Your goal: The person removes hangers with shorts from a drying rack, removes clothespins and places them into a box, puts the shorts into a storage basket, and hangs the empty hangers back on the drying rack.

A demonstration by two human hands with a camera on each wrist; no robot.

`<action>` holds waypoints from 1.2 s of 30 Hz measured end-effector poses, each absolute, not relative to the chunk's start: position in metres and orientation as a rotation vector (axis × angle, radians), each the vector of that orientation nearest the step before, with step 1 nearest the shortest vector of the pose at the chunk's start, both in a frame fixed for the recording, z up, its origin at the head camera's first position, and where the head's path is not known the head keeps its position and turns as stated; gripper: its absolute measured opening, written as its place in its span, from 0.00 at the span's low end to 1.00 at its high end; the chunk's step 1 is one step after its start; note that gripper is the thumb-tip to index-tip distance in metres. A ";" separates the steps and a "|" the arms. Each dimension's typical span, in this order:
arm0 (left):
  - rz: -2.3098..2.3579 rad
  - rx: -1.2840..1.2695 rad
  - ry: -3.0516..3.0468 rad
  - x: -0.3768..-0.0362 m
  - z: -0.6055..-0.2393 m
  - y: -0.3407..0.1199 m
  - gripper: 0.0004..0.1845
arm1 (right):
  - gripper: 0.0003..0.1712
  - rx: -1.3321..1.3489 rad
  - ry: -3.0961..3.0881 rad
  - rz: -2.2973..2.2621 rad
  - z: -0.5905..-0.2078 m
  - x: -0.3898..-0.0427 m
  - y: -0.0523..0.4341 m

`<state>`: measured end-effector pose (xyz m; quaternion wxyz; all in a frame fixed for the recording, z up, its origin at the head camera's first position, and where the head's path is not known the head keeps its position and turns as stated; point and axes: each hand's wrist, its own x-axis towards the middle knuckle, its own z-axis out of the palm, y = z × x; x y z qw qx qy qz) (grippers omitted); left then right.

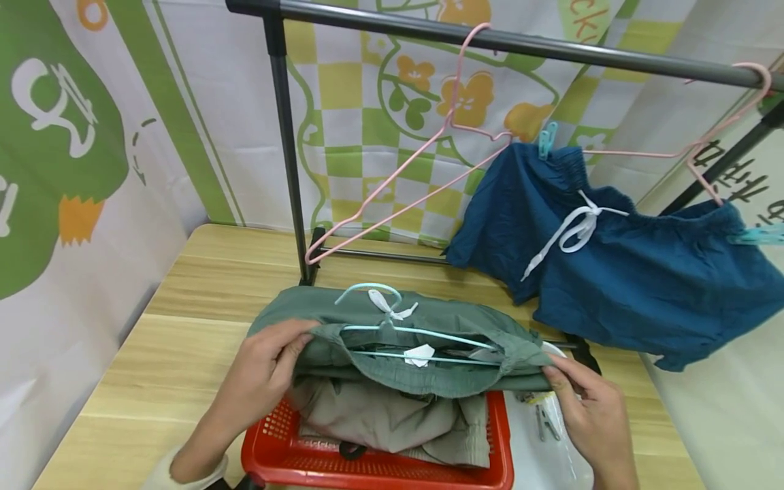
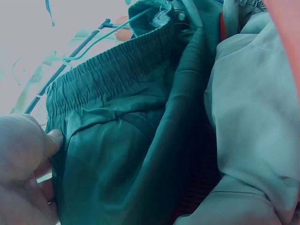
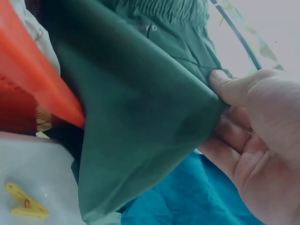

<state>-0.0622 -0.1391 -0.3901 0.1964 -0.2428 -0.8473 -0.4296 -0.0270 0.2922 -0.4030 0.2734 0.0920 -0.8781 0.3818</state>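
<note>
Both hands pinch the green shorts (image 1: 422,340) by the waistband, left hand (image 1: 260,381) at its left end, right hand (image 1: 591,408) at its right, above the red basket (image 1: 380,469).

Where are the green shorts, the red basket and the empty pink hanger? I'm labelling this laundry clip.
green shorts (image 1: 429,323): head view, back waistband.
red basket (image 1: 499,442): head view, right rim.
empty pink hanger (image 1: 392,173): head view, upper arm.

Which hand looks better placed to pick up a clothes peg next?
Probably the right hand: the pegs lie just beside it, right of the red basket. The left hand pinches the green shorts on the far side.
</note>
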 end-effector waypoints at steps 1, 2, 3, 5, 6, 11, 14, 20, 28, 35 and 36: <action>-1.216 -0.678 -2.368 -0.062 -0.390 -0.140 0.16 | 0.13 0.235 -2.359 1.044 -0.404 -0.027 0.293; -1.228 -0.676 -2.364 -0.062 -0.389 -0.140 0.16 | 0.13 0.223 -2.358 1.058 -0.404 -0.027 0.294; -1.241 -0.674 -2.363 -0.063 -0.389 -0.141 0.16 | 0.13 0.212 -2.356 1.071 -0.405 -0.027 0.294; -1.262 -0.667 -2.363 -0.063 -0.388 -0.142 0.16 | 0.15 0.182 -2.361 1.092 -0.406 -0.028 0.295; -1.272 -0.659 -2.365 -0.063 -0.388 -0.142 0.16 | 0.15 0.167 -2.369 1.097 -0.407 -0.028 0.295; -1.318 -0.607 -2.373 -0.062 -0.388 -0.144 0.15 | 0.12 0.096 -2.411 1.103 -0.409 -0.029 0.295; -1.329 -0.596 -2.374 -0.063 -0.388 -0.144 0.14 | 0.11 0.065 -2.423 1.093 -0.410 -0.029 0.295; -1.372 -0.561 -2.364 -0.063 -0.388 -0.146 0.14 | 0.10 0.023 -2.433 1.077 -0.412 -0.031 0.297; -1.417 -0.529 -2.328 -0.064 -0.387 -0.147 0.13 | 0.09 0.015 -2.458 1.056 -0.414 -0.031 0.299; -1.545 -0.511 -2.258 -0.063 -0.387 -0.145 0.14 | 0.10 0.041 -2.501 1.003 -0.418 -0.032 0.300; -1.550 -0.508 -2.257 -0.063 -0.386 -0.145 0.14 | 0.10 0.042 -2.506 0.993 -0.418 -0.032 0.300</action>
